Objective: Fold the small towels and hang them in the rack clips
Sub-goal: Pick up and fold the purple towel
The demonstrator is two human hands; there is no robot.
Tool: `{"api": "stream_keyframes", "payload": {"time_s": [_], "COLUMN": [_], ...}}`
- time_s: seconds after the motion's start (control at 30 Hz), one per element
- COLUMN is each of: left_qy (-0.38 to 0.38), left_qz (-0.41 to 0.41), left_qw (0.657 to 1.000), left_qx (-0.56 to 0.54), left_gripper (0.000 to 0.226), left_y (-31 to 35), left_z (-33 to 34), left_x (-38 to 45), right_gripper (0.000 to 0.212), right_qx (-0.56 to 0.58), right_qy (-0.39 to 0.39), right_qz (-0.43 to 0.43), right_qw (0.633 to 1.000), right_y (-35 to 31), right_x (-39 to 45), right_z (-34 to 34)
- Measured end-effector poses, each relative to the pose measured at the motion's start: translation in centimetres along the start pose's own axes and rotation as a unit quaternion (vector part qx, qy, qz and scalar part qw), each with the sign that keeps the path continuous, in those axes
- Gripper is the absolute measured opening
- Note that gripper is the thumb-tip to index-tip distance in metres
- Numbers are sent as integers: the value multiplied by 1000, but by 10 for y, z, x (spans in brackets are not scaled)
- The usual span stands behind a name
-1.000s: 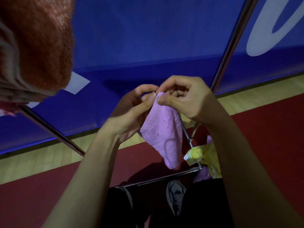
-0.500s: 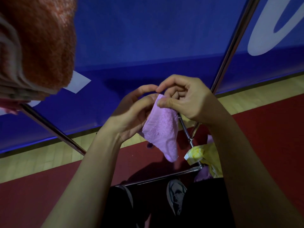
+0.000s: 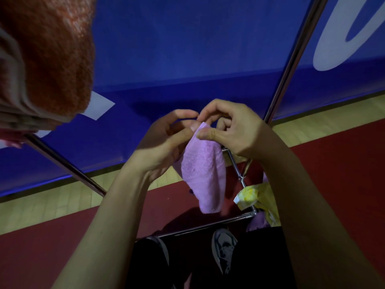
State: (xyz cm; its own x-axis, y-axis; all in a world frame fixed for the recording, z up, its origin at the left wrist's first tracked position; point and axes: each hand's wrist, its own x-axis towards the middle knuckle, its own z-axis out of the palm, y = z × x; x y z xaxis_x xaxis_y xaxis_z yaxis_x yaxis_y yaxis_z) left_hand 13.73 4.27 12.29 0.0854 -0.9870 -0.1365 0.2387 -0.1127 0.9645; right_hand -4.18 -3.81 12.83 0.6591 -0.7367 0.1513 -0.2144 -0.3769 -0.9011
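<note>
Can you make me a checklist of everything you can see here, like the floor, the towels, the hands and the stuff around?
Surface: red floor with a pale wooden strip along the wall.
Job's things: pink towel hangs folded from both hands; orange towel hangs at upper left; a yellow towel hangs low on the metal rack.
Clutter: nothing seen.
Grippers: left hand and right hand both pinch the pink towel's top edge; whether a clip sits there cannot be told.
Cables: nothing seen.
Surroundings: blue banner with a white shape; the person's shoes below.
</note>
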Motion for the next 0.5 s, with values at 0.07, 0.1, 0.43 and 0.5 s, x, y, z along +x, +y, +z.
{"api": "stream_keyframes", "payload": {"time_s": [0.07,0.1,0.43,0.5], "left_qy": [15,21,45,39], "left_qz": [-14,-22,-110,-122], "left_qw": [1000,1000,988,986], "left_qx": [-4,-9,-98,-110], "left_gripper": [30,30,37,34], "left_y": [-2,-3,-7,-9], "left_z": [0,-1,1,2], "left_x": [1,2,9,10], "right_gripper": [25,24,21,21], "right_qx": [-34,-59,-61,-59], "right_qy": [6,7,43,49], "right_qz": [12,12,11,11], "right_qw": [999,998,997,997], "right_y": [-1,-1,-4,-3], "right_x": [1,1,1,2], "right_z": [1,1,8,9]}}
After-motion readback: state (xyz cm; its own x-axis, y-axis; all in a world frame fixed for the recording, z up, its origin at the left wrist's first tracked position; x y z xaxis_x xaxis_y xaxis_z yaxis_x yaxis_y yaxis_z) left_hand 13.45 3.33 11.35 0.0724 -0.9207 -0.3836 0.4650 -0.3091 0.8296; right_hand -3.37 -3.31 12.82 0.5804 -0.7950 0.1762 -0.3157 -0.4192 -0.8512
